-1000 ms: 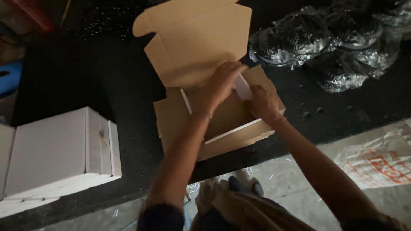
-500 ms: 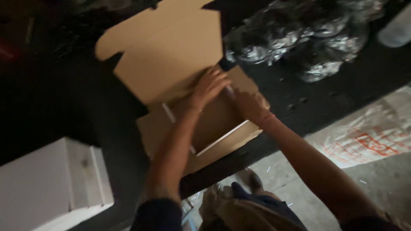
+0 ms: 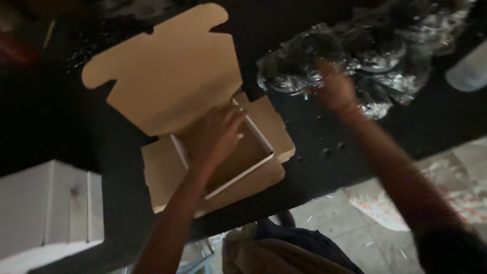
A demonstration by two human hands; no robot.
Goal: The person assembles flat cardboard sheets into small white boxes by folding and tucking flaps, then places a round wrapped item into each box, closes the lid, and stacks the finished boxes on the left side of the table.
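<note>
1. We see the left hand spread flat, fingers wide, pressing on the inside of the brown cardboard box; its grip closes on nothing.
2. The cardboard box lies half folded on the black table, its side flaps splayed out flat and its big lid thrown back on the far side of the hand.
3. A white-edged wall of the box stands up just right of the left hand, and another runs along the near side.
4. The right hand is well right of the box, blurred, on the heap of clear crinkled plastic bags; we cannot tell whether its grip is closed on a bag or merely touching.
5. Left of the box, at the table's near edge, stand finished white boxes.
6. Far right of the box, past the bags, lies a pale rounded object, too blurred to name.
</note>
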